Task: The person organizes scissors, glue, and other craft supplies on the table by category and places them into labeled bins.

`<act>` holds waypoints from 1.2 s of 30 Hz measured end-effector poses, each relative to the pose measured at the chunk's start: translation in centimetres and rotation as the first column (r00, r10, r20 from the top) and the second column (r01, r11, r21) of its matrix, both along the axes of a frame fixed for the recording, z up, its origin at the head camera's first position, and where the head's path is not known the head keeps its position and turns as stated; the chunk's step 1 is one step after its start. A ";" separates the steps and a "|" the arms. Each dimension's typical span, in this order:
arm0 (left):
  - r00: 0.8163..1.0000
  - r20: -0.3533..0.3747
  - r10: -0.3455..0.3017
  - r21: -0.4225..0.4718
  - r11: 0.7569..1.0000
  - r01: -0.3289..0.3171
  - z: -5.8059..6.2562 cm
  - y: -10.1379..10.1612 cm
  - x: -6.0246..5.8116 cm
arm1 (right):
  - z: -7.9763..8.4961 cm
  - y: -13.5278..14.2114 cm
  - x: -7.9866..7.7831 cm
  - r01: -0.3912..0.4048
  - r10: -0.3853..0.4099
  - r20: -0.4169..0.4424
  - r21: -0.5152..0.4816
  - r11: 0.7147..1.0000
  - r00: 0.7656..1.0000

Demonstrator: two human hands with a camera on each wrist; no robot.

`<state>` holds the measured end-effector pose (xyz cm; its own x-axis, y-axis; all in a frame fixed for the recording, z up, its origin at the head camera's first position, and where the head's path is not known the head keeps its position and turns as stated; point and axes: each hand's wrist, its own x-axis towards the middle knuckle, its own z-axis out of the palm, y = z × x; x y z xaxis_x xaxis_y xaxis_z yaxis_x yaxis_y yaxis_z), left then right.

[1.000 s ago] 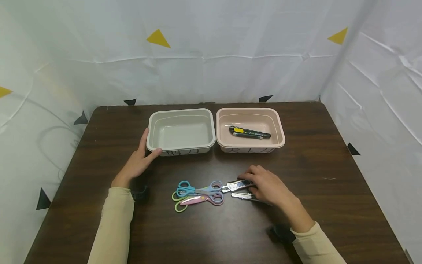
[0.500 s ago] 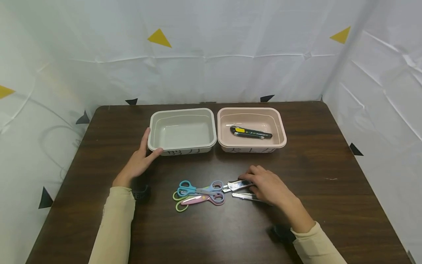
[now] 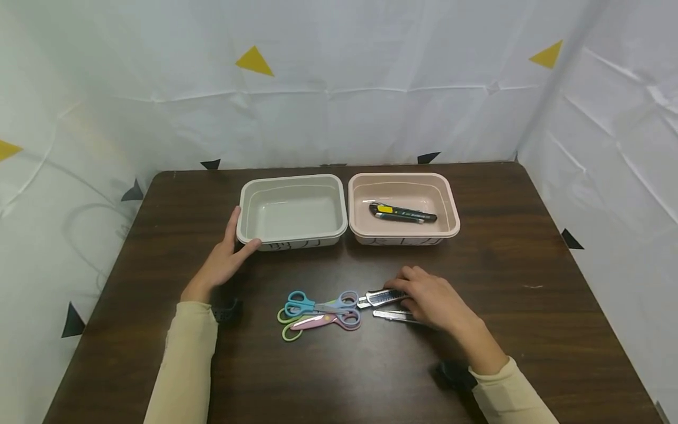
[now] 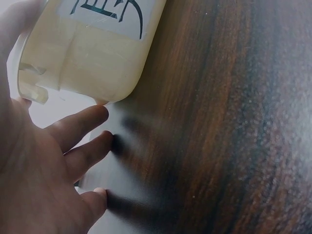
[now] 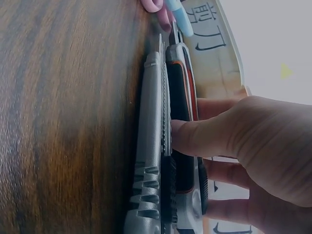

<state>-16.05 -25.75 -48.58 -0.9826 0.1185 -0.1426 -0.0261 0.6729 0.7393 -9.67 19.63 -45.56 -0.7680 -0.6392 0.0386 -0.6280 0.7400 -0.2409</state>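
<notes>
My left hand [image 3: 219,262] rests against the near left corner of the grey-white box [image 3: 291,240], its thumb along the front rim and fingers extended at the side. In the left wrist view, the lower fingers [image 4: 87,157] are spread just off the box wall. My right hand [image 3: 431,297] pinches a silver, black and red box cutter [image 5: 181,107] between thumb and fingers, close over the table. A second, slim silver box cutter [image 5: 148,107] lies beside it, nearer the wrist camera. The palm hides the handle ends of both in the head view.
Several scissors lie overlapped left of the cutters: a blue-handled pair [image 3: 299,303] on top, a pink pair [image 3: 318,321] and green handles [image 3: 291,334]. The pink box [image 3: 405,238] holds dark green box cutters [image 3: 402,213]. White sheeting [image 3: 339,118] rises behind the dark wooden table [image 3: 296,383].
</notes>
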 end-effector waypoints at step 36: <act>1.000 0.007 0.002 0.000 1.000 -0.002 -0.3 -0.2 -0.1 | 8.4 1.8 -6.0 -0.020 -0.005 -0.247 -0.098 0.995 0.969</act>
<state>-16.12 -25.99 -48.85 -0.9819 0.1163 -0.1495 -0.0329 0.6728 0.7391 -15.63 21.42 -37.20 -0.7220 -0.6286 0.2891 -0.6827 0.7152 -0.1496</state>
